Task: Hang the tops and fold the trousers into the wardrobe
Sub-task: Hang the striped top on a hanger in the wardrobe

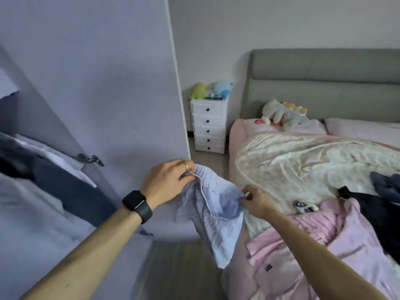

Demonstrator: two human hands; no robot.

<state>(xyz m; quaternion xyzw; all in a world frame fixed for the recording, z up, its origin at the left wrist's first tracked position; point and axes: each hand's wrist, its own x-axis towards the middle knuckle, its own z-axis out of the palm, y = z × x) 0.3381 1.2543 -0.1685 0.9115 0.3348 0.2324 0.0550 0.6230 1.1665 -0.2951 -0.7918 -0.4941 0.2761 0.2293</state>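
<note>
Head view: two hands hold one pair of pale blue striped trousers (216, 211) in the air, between the open wardrobe door (97, 83) and the bed (303, 161). The left hand (166, 180) and right hand (257, 200) each pinch the gathered waistband, fingers curled on the cloth. On the bed lie one pink garment (324, 237), one black garment (365, 211) and one dark blue garment (387, 185). Two plush toys (198, 90) top a five-drawer chest (208, 126).

Left wrist: black smartwatch (134, 200), dark rectangular screen with rounded corners, wide matte black strap (146, 213); left hand (166, 182): thin gold-coloured ring (185, 165) on one finger; right hand (257, 201) bare; both forearms (91, 245) bare, unsleeved to frame edge
</note>
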